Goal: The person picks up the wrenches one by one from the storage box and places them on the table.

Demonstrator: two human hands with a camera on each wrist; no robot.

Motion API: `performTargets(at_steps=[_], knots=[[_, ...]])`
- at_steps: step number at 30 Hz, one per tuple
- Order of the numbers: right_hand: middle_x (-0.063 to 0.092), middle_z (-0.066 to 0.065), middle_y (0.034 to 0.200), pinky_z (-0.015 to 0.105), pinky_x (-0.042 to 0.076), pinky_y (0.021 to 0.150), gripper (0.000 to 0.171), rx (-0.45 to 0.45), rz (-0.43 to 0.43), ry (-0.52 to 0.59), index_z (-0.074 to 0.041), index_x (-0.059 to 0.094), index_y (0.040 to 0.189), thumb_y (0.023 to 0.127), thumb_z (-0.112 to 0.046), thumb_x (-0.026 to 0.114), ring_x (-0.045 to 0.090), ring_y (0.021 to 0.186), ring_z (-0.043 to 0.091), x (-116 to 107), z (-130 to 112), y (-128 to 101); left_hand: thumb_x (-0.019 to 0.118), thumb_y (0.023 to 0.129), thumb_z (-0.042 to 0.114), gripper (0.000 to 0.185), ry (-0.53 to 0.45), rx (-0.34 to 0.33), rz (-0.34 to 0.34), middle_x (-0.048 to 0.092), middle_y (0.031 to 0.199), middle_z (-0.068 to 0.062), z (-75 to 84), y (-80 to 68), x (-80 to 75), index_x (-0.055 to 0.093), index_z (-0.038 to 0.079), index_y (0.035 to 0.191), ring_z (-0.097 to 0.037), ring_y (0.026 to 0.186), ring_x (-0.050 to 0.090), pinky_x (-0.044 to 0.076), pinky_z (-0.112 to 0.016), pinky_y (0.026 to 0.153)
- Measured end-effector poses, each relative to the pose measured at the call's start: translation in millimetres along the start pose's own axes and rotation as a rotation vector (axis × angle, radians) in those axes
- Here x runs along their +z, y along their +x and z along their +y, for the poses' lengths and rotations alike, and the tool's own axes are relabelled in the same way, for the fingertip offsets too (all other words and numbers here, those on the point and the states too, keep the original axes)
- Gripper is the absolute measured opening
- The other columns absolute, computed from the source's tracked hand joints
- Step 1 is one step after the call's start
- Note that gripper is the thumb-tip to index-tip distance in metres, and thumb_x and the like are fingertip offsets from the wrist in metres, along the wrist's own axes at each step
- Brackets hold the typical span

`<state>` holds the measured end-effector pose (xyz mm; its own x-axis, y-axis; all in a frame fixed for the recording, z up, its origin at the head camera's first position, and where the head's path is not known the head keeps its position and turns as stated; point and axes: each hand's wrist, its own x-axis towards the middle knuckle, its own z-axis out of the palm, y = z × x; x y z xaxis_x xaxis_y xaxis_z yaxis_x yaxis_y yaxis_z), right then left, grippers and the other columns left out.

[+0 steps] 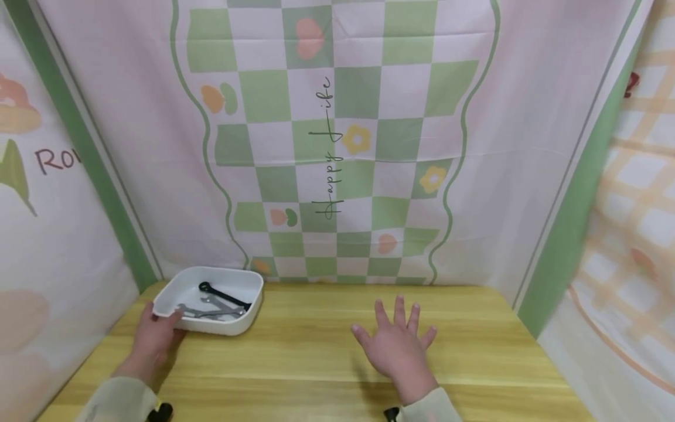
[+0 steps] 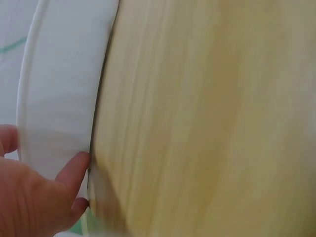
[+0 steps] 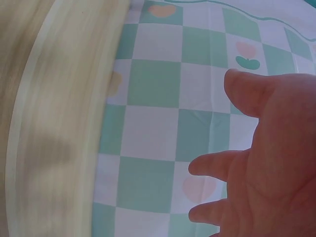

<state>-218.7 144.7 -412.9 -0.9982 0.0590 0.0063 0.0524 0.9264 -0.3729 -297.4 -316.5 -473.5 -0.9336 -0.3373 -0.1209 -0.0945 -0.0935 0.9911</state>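
At the left of the table, my left hand [image 1: 153, 337] grips the near left corner of a white plastic tray [image 1: 221, 327], thumb at the rim. The left wrist view shows fingers of that hand [image 2: 29, 197] against the tray's outer wall [image 2: 61, 89], close to its lower edge. Inside lie a black combination wrench [image 1: 227, 295] and silver wrenches [image 1: 208, 315], partly overlapping. Right of the middle, my right hand [image 1: 396, 349] is held over the table with its fingers spread, holding nothing. The right wrist view shows this hand [image 3: 291, 158] with thumb and fingers apart.
A wood-grain table [image 1: 295, 357] spans the foreground. Behind it hangs a green-and-white checked cloth [image 1: 311, 140] with printed lettering. Printed fabric panels [image 1: 53, 246] close off the left side and others [image 1: 622, 281] the right.
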Motion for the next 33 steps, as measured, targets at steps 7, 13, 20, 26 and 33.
performTargets(at_steps=[7,13,20,26,33], knots=[[-0.005,0.026,0.161,0.074,-0.027,0.087,0.106,0.001,0.0,-0.005,-0.012,0.027,0.158,0.083,-0.087,0.02,-0.019,0.14,0.053,1.5,2.5,0.1,0.056,0.099,0.006,0.086,0.099,0.042,-0.002,0.008,0.16,-0.028,-0.5,-14.9,11.3,-0.006,0.008,0.159,-0.043,0.132,0.036,0.054,-0.028,0.086],[-0.006,0.026,0.161,0.072,-0.03,0.086,0.107,-0.006,-0.002,0.0,-0.011,0.027,0.158,0.083,-0.087,0.02,-0.019,0.139,0.053,2.5,3.3,1.1,0.059,0.098,0.006,0.077,0.152,0.075,0.006,0.026,0.152,-0.034,-7.1,-24.4,23.7,0.01,0.0,0.157,-0.029,0.105,0.057,0.056,-0.027,0.077],[-0.006,0.026,0.16,0.072,-0.03,0.087,0.106,-0.012,-0.002,0.005,-0.011,0.028,0.158,0.084,-0.087,0.021,-0.018,0.14,0.054,2.8,3.2,1.4,0.061,0.098,0.018,0.095,0.237,0.021,-0.015,0.001,0.16,-0.029,-7.3,-40.6,34.7,-0.012,0.009,0.157,-0.05,0.139,0.025,0.038,-0.05,0.106],[-0.002,0.027,0.161,0.072,-0.029,0.087,0.106,-0.014,0.008,0.0,-0.011,0.029,0.157,0.084,-0.087,0.021,-0.017,0.14,0.054,3.4,3.3,1.2,0.062,0.098,0.019,0.098,0.252,0.045,-0.033,-0.002,0.159,-0.031,-9.6,-56.5,44.9,-0.016,0.006,0.156,-0.053,0.141,0.013,0.027,-0.058,0.111],[-0.002,0.027,0.16,0.071,-0.03,0.087,0.105,-0.018,0.008,-0.007,-0.01,0.03,0.157,0.085,-0.086,0.022,-0.015,0.14,0.055,3.2,2.8,1.0,0.061,0.098,0.023,0.098,0.353,0.062,-0.04,0.006,0.156,-0.037,-13.9,-79.1,60.8,-0.015,0.001,0.155,-0.055,0.141,0.012,0.013,-0.062,0.113]])
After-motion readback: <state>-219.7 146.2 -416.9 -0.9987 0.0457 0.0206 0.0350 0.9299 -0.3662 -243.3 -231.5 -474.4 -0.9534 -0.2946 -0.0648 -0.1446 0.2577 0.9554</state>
